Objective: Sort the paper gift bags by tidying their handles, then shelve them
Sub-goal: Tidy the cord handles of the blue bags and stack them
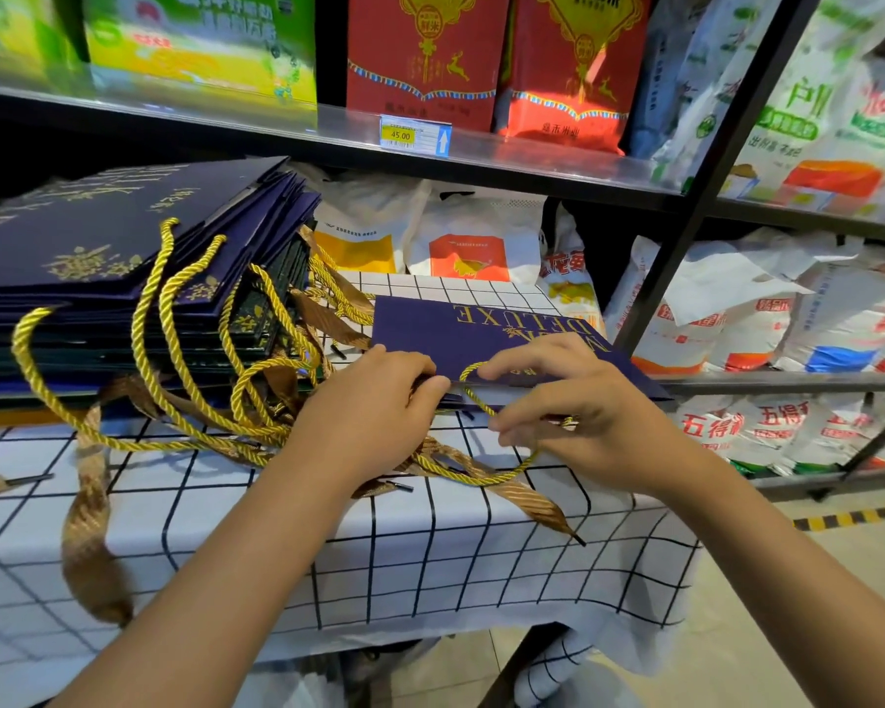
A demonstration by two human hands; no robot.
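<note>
Shop shelving behind; desk under white black-grid cloth [430,564]. Flat navy paper gift bag [481,334], gold "DELUXE" lettering, lies at desk's right edge. Left hand [379,401] grips its near edge; right hand [558,401] pinches its twisted gold rope handle [473,396].

1 head-worn wide-angle view looks forward and down, close over the checked table [430,564], facing the store shelves [532,161].
</note>
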